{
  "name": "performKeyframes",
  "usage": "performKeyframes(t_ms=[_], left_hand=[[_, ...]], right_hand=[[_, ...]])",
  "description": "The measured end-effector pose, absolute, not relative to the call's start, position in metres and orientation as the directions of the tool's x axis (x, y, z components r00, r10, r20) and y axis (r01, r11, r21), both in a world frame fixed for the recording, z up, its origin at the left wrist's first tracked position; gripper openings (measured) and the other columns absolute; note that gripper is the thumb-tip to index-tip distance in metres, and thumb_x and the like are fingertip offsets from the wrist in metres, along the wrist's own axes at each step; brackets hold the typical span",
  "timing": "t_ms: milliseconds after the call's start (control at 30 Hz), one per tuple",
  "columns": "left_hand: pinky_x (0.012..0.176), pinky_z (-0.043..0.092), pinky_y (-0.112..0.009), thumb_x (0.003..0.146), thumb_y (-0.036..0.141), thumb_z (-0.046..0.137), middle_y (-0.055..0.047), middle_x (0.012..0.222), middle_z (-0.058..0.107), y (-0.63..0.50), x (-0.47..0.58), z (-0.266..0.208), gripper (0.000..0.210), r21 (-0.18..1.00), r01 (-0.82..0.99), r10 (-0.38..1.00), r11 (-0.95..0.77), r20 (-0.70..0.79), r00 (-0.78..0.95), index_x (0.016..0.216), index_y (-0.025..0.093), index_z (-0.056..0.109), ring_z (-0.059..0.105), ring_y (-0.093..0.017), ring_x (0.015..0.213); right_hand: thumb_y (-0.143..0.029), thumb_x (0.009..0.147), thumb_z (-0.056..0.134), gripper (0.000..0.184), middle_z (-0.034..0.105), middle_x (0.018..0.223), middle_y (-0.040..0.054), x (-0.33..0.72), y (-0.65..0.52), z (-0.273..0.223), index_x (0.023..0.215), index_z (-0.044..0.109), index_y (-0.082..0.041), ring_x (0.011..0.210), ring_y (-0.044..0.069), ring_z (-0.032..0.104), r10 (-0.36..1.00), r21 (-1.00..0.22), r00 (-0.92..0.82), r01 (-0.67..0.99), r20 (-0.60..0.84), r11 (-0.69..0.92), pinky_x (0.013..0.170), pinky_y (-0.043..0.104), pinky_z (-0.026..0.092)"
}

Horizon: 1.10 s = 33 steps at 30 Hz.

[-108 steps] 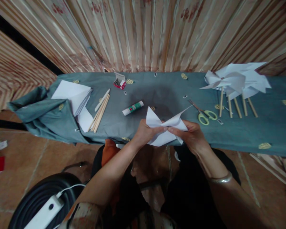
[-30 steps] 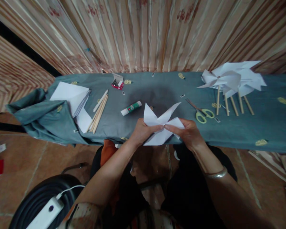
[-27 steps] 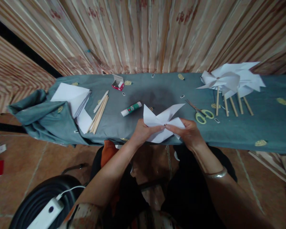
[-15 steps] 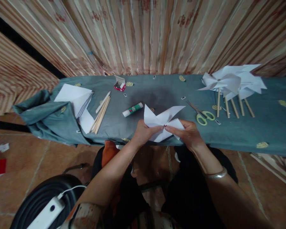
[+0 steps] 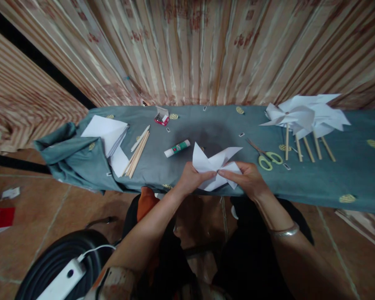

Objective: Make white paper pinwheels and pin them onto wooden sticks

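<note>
Between my hands is a white paper pinwheel (image 5: 218, 157), held over the table's front edge. My left hand (image 5: 193, 178) grips its left side, with the thumb reaching to the centre. From the right, my right hand (image 5: 247, 177) grips it too, its thumb pressed at the centre beside the other thumb. The fingers beneath the paper are hidden, and the thumbs mostly cover the pin at the middle. A glue stick (image 5: 177, 148) lies just beyond my left hand. To the right of my right hand rest scissors (image 5: 265, 157) with green handles.
Finished pinwheels (image 5: 303, 114) on wooden sticks lie at the right. On the left are white paper sheets (image 5: 104, 129), several wooden sticks (image 5: 138, 155) and a white pencil-like stick (image 5: 140, 138). A small red box of pins (image 5: 161, 118) stands open near the back of the cloth-covered table (image 5: 325, 179).
The shiny pin head at the pinwheel's centre showed between the thumbs before; now the thumbs press over it. The whole view has shifted slightly, with the table lower in it.
</note>
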<state>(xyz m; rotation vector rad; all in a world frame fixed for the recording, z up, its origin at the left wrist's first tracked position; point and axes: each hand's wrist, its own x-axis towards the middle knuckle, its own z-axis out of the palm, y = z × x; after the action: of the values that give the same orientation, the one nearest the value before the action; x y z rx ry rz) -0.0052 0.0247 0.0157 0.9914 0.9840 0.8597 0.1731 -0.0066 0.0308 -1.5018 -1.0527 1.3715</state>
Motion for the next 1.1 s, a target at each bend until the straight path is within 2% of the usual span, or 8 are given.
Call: performKeyframes(t_ms=[333,600,767,1100], left_hand=[[0.073,0.053,-0.028,0.048,0.026,0.089,-0.002,0.076,0.074,0.027,-0.004,0.011,0.039,0.886,-0.254,0.906,0.388,-0.316,0.28,0.082,0.012,0.076,0.065,-0.015,0.067],[0.079,0.054,-0.033,0.048,0.029,0.089,-0.005,0.084,0.076,0.029,-0.007,0.013,0.045,0.904,-0.233,0.922,0.359,-0.305,0.237,0.087,0.012,0.076,0.068,-0.019,0.077],[0.079,0.054,-0.033,0.049,0.03,0.089,-0.005,0.083,0.076,0.028,-0.008,0.014,0.044,0.909,-0.234,0.924,0.345,-0.287,0.252,0.086,0.012,0.076,0.068,-0.02,0.076],[0.079,0.055,-0.033,0.046,0.028,0.09,-0.004,0.083,0.076,0.028,-0.013,0.013,0.044,0.912,-0.217,0.925,0.348,-0.296,0.238,0.085,0.013,0.076,0.069,-0.021,0.078]], right_hand=[[-0.052,0.056,0.083,0.039,0.073,0.065,0.0035,0.16,-0.002,0.028,0.07,0.073,-0.017,0.056,0.016,0.061,0.966,-0.968,0.09,0.045,-0.243,-0.248,0.057,0.028,0.05],[-0.048,0.053,0.086,0.039,0.074,0.067,0.0035,0.158,0.004,0.025,0.072,0.075,-0.017,0.056,0.016,0.062,0.969,-0.97,0.067,0.029,-0.24,-0.242,0.057,0.029,0.052],[-0.048,0.052,0.086,0.038,0.073,0.064,0.0029,0.159,0.005,0.027,0.07,0.075,-0.017,0.055,0.016,0.061,0.969,-0.97,0.067,0.037,-0.237,-0.24,0.056,0.029,0.05],[-0.052,0.061,0.08,0.038,0.073,0.065,0.0036,0.156,0.003,0.022,0.072,0.074,-0.017,0.056,0.016,0.061,0.979,-0.971,0.026,0.124,-0.203,-0.204,0.056,0.028,0.05]])
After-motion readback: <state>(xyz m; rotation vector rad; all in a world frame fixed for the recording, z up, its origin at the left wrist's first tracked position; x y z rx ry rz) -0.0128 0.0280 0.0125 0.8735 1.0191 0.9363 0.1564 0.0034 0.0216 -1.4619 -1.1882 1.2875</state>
